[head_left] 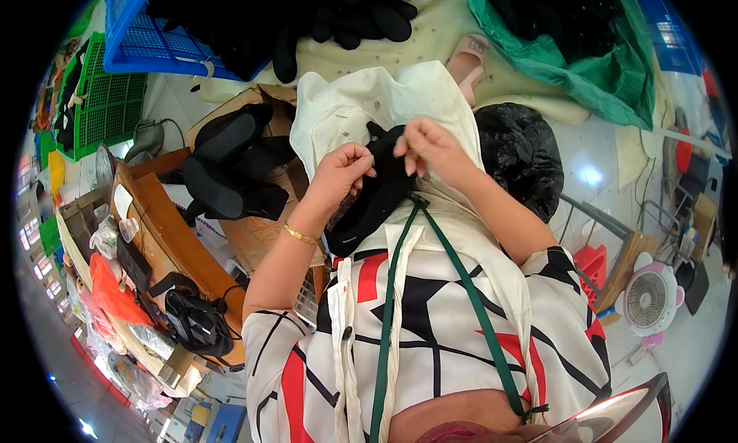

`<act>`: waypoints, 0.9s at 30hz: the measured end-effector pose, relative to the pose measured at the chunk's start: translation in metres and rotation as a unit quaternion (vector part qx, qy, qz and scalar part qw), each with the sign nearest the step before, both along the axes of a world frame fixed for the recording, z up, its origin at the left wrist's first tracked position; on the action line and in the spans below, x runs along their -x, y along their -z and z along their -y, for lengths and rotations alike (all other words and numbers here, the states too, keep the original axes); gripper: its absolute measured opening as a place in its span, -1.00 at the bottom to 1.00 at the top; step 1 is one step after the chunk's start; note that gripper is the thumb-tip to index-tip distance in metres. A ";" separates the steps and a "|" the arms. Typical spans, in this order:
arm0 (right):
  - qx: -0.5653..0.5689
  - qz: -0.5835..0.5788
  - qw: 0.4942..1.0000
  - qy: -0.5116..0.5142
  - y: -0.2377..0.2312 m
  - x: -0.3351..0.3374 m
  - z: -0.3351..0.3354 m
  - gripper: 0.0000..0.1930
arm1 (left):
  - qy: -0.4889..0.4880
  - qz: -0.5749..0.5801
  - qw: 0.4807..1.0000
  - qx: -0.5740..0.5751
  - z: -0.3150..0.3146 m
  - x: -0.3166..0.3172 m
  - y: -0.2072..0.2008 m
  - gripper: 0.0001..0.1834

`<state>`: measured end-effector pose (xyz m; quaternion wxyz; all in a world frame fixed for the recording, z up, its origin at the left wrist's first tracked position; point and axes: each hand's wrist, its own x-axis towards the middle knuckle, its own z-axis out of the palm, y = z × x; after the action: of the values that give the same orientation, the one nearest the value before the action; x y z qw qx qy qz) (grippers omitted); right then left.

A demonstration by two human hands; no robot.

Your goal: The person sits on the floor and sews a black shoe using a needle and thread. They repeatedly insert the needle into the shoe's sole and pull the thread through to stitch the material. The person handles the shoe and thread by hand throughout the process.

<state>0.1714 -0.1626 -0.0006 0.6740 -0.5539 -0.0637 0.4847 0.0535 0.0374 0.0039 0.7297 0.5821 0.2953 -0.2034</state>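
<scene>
A black fabric shoe or boot [372, 206] lies in my lap on a cream apron [330, 135]. My left hand [344, 172] is at its left side, thumb and forefinger pinched together over the black fabric. Across from it, my right hand [432, 149] is bent over the upper right part, its fingertips also drawn together. Whatever is between the fingers of either hand is too small to make out. The two hands are a short gap apart, with dark fabric showing between them.
Black shoes [223, 170] sit in a cardboard box on my left, beside a wooden desk [173, 235]. Ahead are a blue crate [165, 47], a pink shoe [467, 62] and a green sack [538, 70] of black items. A black plastic bag [519, 158] and a fan [649, 298] stand right.
</scene>
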 end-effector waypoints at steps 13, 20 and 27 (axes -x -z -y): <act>-0.010 -0.133 0.972 0.195 0.033 -0.014 0.044 -0.87 | 0.120 0.116 0.938 -0.305 0.005 -0.008 -0.020 -0.81; -0.014 -0.082 0.980 0.183 0.026 -0.013 0.044 -0.88 | 0.143 0.193 0.862 -0.447 0.016 -0.021 -0.003 -0.74; -0.230 -0.070 0.962 0.126 -0.068 0.000 0.058 -0.95 | 0.143 0.212 0.868 -0.425 0.010 -0.027 0.006 -0.75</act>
<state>0.1712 -0.2203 0.0671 0.8416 -0.3519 -0.0557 0.4059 0.0809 0.0277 -0.0017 0.4197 0.9010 0.1051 -0.0323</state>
